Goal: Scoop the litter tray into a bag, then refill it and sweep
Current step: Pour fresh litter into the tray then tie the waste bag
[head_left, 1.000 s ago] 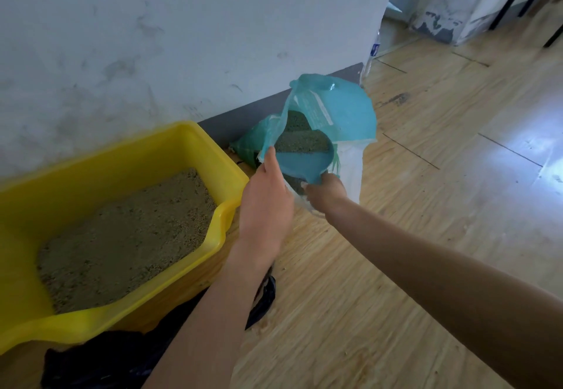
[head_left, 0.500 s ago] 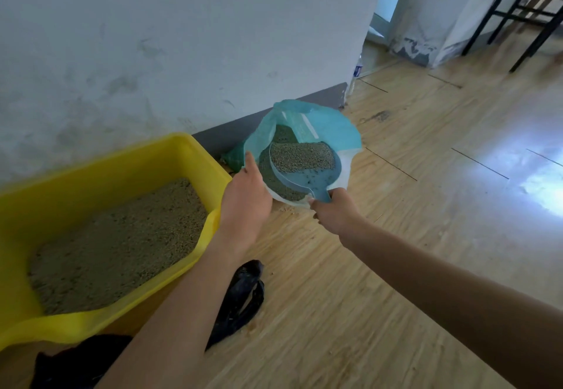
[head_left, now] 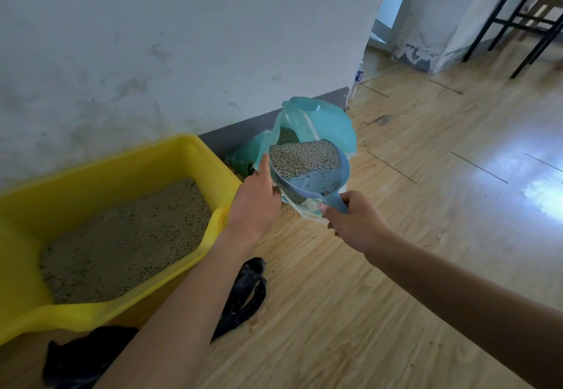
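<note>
Litter [head_left: 304, 157] fills the blue scoop [head_left: 313, 180] just above the open teal litter bag [head_left: 330, 123] beside the yellow litter tray [head_left: 195, 146], its handle clasped in the right grip [head_left: 355, 221] while the left grip [head_left: 256, 202] pinches the bag's near edge.

Wall [head_left: 182, 38] blocks behind tray [head_left: 195, 140] & litter bag [head_left: 332, 123]; floor [head_left: 426, 221] rt open
</note>
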The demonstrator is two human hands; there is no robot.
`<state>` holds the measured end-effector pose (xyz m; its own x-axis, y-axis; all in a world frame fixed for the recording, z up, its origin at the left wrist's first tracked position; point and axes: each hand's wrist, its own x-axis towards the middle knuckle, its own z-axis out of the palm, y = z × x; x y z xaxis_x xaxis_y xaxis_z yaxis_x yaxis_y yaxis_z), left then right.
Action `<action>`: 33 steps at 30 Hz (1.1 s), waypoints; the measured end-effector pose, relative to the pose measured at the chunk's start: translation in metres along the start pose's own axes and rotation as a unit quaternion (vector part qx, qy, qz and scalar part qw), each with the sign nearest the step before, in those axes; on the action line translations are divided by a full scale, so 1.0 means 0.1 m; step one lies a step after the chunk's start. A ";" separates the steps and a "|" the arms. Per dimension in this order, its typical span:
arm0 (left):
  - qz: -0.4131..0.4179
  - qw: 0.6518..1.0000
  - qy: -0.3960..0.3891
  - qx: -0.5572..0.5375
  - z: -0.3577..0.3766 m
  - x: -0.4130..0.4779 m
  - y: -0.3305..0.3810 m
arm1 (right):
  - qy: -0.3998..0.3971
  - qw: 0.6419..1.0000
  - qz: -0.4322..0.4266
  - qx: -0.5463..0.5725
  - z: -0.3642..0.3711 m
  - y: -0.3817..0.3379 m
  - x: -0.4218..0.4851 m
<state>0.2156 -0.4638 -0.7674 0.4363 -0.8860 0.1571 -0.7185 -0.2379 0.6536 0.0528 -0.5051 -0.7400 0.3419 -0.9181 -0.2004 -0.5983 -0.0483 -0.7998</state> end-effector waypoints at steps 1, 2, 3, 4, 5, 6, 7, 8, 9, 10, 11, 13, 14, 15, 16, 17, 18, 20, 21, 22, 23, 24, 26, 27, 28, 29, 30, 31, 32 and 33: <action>-0.002 1.000 -0.001 -0.012 0.00 0.00 0.00 | 0.002 1.000 -0.002 -0.004 -0.01 -0.01 -0.02; -0.004 1.000 -0.001 -0.028 0.00 -0.01 0.00 | 0.003 1.000 -0.004 -0.006 -0.03 -0.01 -0.03; -0.006 0.999 -0.001 -0.048 -0.01 -0.01 -0.01 | 0.005 1.000 -0.004 -0.007 -0.04 -0.02 -0.05; -0.008 0.997 0.001 -0.074 -0.02 -0.02 -0.01 | 0.006 1.000 -0.005 -0.008 -0.06 -0.02 -0.06; -0.009 0.994 0.006 -0.106 -0.03 -0.03 -0.03 | 0.006 1.000 -0.004 -0.008 -0.07 -0.03 -0.07; -0.010 0.990 0.013 -0.141 -0.05 -0.05 -0.04 | 0.007 1.000 -0.003 -0.007 -0.09 -0.04 -0.08; -0.014 0.984 0.019 -0.175 -0.07 -0.06 -0.06 | 0.008 1.000 -0.003 -0.006 -0.11 -0.05 -0.09; -0.019 0.978 0.025 -0.205 -0.10 -0.08 -0.07 | 0.010 1.000 -0.004 -0.004 -0.13 -0.05 -0.10; -0.025 0.973 0.033 -0.228 -0.13 -0.10 -0.08 | 0.013 1.000 -0.006 -0.005 -0.16 -0.05 -0.11; -0.032 0.968 0.044 -0.246 -0.17 -0.12 -0.09 | 0.015 1.000 -0.008 -0.007 -0.18 -0.06 -0.12; -0.038 0.964 0.059 -0.258 -0.21 -0.14 -0.11 | 0.016 1.000 -0.011 -0.010 -0.19 -0.07 -0.13; -0.054 0.959 0.085 -0.263 -0.27 -0.16 -0.17 | 0.021 1.000 -0.013 -0.012 -0.23 -0.07 -0.16; -0.062 0.959 0.095 -0.259 -0.31 -0.18 -0.21 | 0.023 1.000 -0.014 -0.011 -0.23 -0.07 -0.17; -0.071 0.958 0.103 -0.257 -0.34 -0.19 -0.26 | 0.025 0.999 -0.015 -0.012 -0.25 -0.08 -0.18; -0.080 0.957 0.109 -0.257 -0.37 -0.20 -0.31 | 0.026 0.999 -0.016 -0.014 -0.26 -0.08 -0.19; -0.089 0.955 0.115 -0.258 -0.39 -0.21 -0.35 | 0.026 0.999 -0.016 -0.015 -0.26 -0.08 -0.20; -0.097 0.953 0.119 -0.261 -0.42 -0.22 -0.40 | 0.026 0.999 -0.017 -0.015 -0.27 -0.09 -0.21; -0.109 0.949 0.120 -0.269 -0.45 -0.25 -0.46 | 0.026 0.999 -0.020 -0.013 -0.27 -0.10 -0.24; -0.115 0.947 0.119 -0.274 -0.47 -0.27 -0.49 | 0.025 0.999 -0.023 -0.014 -0.27 -0.11 -0.25; -0.119 0.945 0.119 -0.280 -0.48 -0.29 -0.50 | 0.024 0.999 -0.026 -0.014 -0.27 -0.12 -0.27; -0.121 0.943 0.119 -0.286 -0.50 -0.31 -0.51 | 0.023 0.999 -0.029 -0.013 -0.28 -0.14 -0.30; -0.120 0.942 0.121 -0.290 -0.51 -0.33 -0.51 | 0.021 0.999 -0.034 -0.013 -0.28 -0.15 -0.32; -0.118 0.941 0.124 -0.293 -0.54 -0.36 -0.53 | 0.016 0.999 -0.047 -0.017 -0.26 -0.20 -0.37; -0.116 0.940 0.126 -0.295 -0.56 -0.37 -0.53 | 0.014 0.998 -0.052 -0.019 -0.25 -0.23 -0.40; -0.114 0.939 0.130 -0.298 -0.57 -0.38 -0.53 | 0.010 0.998 -0.057 -0.019 -0.24 -0.26 -0.42; -0.114 0.938 0.133 -0.300 -0.58 -0.40 -0.55 | 0.006 0.998 -0.060 -0.019 -0.21 -0.30 -0.45; -0.114 0.937 0.136 -0.302 -0.58 -0.41 -0.56 | 0.002 0.998 -0.062 -0.017 -0.18 -0.33 -0.46; -0.116 0.935 0.140 -0.304 -0.59 -0.42 -0.57 | -0.003 0.998 -0.065 -0.014 -0.15 -0.36 -0.48; -0.119 0.933 0.145 -0.308 -0.60 -0.44 -0.59 | -0.008 0.998 -0.068 -0.011 -0.11 -0.39 -0.50; -0.124 0.931 0.149 -0.310 -0.61 -0.46 -0.61 | -0.013 0.997 -0.072 -0.010 -0.07 -0.43 -0.52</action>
<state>0.2722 -0.3845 -0.7696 0.7443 -0.6628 0.0822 -0.1649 -0.0632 0.9843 0.0557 -0.4582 -0.6912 0.4438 -0.8906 -0.0993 -0.5554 -0.1864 -0.8104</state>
